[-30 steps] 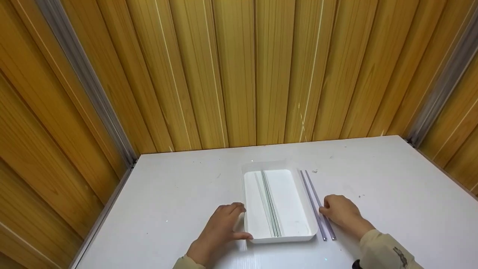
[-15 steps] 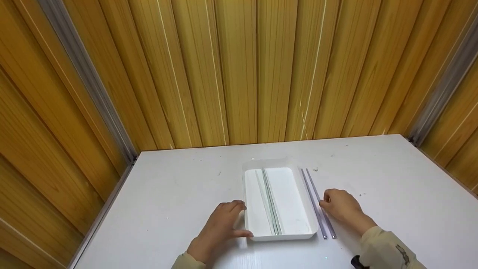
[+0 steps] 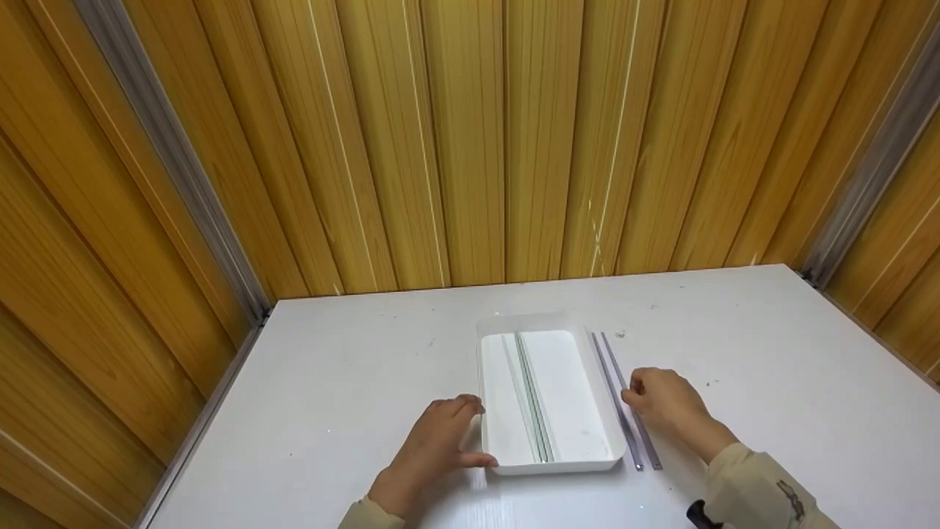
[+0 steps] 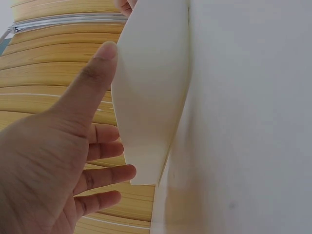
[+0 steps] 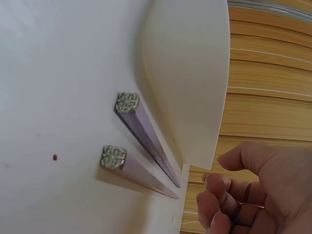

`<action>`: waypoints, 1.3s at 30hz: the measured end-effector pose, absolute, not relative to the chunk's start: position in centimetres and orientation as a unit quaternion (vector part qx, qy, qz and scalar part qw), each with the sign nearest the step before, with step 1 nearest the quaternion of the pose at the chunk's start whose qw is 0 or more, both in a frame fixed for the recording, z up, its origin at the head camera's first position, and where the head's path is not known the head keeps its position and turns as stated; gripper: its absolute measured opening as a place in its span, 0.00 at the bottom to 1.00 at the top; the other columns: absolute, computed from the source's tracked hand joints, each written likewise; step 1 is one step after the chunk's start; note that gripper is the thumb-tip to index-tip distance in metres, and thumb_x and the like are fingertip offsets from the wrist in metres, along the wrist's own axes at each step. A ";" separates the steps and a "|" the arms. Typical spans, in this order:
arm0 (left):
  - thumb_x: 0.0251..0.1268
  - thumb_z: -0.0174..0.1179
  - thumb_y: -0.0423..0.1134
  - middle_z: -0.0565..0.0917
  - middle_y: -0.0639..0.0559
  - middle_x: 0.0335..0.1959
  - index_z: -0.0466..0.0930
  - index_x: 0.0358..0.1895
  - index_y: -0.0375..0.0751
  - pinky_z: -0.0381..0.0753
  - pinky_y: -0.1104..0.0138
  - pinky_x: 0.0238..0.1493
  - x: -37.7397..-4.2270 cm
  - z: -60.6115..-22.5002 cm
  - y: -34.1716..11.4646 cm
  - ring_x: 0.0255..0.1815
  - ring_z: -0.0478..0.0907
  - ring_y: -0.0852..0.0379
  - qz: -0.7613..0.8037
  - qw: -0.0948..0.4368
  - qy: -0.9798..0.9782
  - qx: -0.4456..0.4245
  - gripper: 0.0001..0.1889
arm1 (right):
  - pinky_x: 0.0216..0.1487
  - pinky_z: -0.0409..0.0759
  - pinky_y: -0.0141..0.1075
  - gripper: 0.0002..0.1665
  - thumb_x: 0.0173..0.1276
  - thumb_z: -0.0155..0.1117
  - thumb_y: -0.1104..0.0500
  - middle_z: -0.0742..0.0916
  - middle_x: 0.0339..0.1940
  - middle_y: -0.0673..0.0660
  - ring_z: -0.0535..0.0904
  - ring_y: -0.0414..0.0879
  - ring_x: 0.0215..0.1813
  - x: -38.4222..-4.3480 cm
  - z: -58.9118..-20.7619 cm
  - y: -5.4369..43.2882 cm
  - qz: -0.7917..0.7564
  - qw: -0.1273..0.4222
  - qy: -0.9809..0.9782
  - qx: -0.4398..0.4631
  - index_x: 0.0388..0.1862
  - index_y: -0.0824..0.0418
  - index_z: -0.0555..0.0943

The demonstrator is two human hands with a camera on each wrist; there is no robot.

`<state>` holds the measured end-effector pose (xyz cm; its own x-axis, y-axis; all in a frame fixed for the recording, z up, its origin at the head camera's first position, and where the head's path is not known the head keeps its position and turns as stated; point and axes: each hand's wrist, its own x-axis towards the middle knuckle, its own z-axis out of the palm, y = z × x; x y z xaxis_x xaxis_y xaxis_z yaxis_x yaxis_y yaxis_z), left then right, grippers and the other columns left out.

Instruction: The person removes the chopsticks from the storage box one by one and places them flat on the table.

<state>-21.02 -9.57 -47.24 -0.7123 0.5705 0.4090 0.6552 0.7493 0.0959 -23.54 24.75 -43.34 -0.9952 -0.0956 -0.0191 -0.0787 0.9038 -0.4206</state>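
A white rectangular tray (image 3: 554, 468) sits on the table, and pale green chopsticks (image 3: 532, 400) lie lengthwise inside it. My left hand (image 3: 432, 448) is at the tray's near-left corner, thumb at the front rim and fingers along the left side. Seen from the left wrist, the thumb tip meets the edge of the tray wall (image 4: 151, 92). Two purple chopsticks (image 3: 617, 404) with silver patterned ends lie side by side along the tray's right side. Just over them is my right hand (image 3: 668, 404), fingers loosely curled, thumb apart, gripping nothing in the right wrist view.
The white table (image 3: 367, 367) reaches back to a wood-patterned panel wall (image 3: 470, 147). Similar panels with grey metal corner posts (image 3: 176, 154) stand at both sides. A small red speck (image 5: 55, 157) shows on the table near the chopstick ends.
My right hand has shifted slightly left and away from me, over the purple chopsticks. The left hand, tray and chopsticks keep their places; the head view has tilted a little.
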 end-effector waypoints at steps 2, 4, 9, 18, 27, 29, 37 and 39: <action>0.43 0.64 0.67 0.81 0.52 0.52 0.77 0.49 0.42 0.79 0.63 0.55 -21.0 -47.3 -9.5 0.52 0.79 0.55 -0.115 0.179 -0.919 -0.332 0.36 | 0.25 0.67 0.32 0.09 0.64 0.58 0.58 0.78 0.20 0.51 0.70 0.43 0.24 -23.6 -43.2 24.6 -0.217 0.015 0.975 -0.050 0.26 0.60 0.75; 0.42 0.64 0.67 0.81 0.52 0.52 0.77 0.49 0.42 0.79 0.63 0.54 -21.1 -47.3 -9.5 0.52 0.79 0.55 -0.115 0.181 -0.919 -0.332 0.36 | 0.25 0.66 0.32 0.09 0.64 0.58 0.58 0.78 0.20 0.50 0.70 0.42 0.24 -23.6 -43.0 24.4 -0.220 0.009 0.974 -0.052 0.25 0.60 0.75; 0.42 0.65 0.66 0.82 0.52 0.51 0.77 0.49 0.41 0.80 0.64 0.54 -21.1 -47.4 -9.5 0.51 0.80 0.55 -0.117 0.191 -0.914 -0.338 0.36 | 0.24 0.64 0.31 0.10 0.63 0.58 0.58 0.76 0.19 0.50 0.68 0.42 0.23 -23.5 -42.7 24.0 -0.230 -0.002 0.972 -0.056 0.24 0.59 0.73; 0.42 0.64 0.67 0.82 0.53 0.51 0.77 0.49 0.42 0.79 0.63 0.54 -21.0 -47.3 -9.5 0.51 0.80 0.56 -0.124 0.185 -0.916 -0.333 0.36 | 0.23 0.63 0.31 0.10 0.63 0.58 0.59 0.74 0.17 0.49 0.67 0.41 0.22 -23.5 -42.2 23.0 -0.226 -0.010 0.972 -0.059 0.23 0.58 0.73; 0.41 0.66 0.67 0.81 0.53 0.52 0.77 0.49 0.43 0.79 0.63 0.55 -20.9 -47.2 -9.5 0.52 0.79 0.55 -0.113 0.184 -0.920 -0.326 0.36 | 0.23 0.61 0.30 0.10 0.62 0.57 0.60 0.73 0.16 0.48 0.65 0.41 0.21 -23.8 -42.2 22.0 -0.238 -0.031 0.968 -0.069 0.21 0.58 0.73; 0.41 0.66 0.67 0.81 0.53 0.52 0.77 0.49 0.43 0.79 0.63 0.55 -20.9 -47.2 -9.5 0.52 0.79 0.55 -0.111 0.184 -0.921 -0.326 0.36 | 0.21 0.61 0.29 0.10 0.62 0.57 0.61 0.72 0.16 0.48 0.65 0.40 0.20 -23.8 -42.2 21.7 -0.240 -0.033 0.968 -0.071 0.21 0.58 0.73; 0.41 0.66 0.66 0.81 0.53 0.51 0.77 0.48 0.43 0.79 0.63 0.54 -20.9 -47.2 -9.5 0.51 0.79 0.54 -0.110 0.192 -0.918 -0.330 0.35 | 0.22 0.64 0.28 0.09 0.63 0.59 0.61 0.76 0.17 0.49 0.67 0.40 0.21 -23.8 -42.2 20.4 -0.252 -0.036 0.963 -0.088 0.23 0.60 0.76; 0.41 0.66 0.66 0.81 0.53 0.52 0.77 0.49 0.43 0.79 0.63 0.55 -20.9 -47.1 -9.5 0.52 0.79 0.55 -0.111 0.187 -0.920 -0.328 0.36 | 0.22 0.65 0.29 0.09 0.63 0.60 0.61 0.77 0.17 0.49 0.68 0.40 0.21 -23.8 -42.3 20.1 -0.250 -0.037 0.964 -0.089 0.23 0.60 0.76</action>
<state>-20.89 -9.48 -47.12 -0.7155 0.5609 0.4163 0.6438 0.7609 0.0812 -23.84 20.06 -42.27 -0.9814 -0.1530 0.1160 -0.1901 0.8595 -0.4746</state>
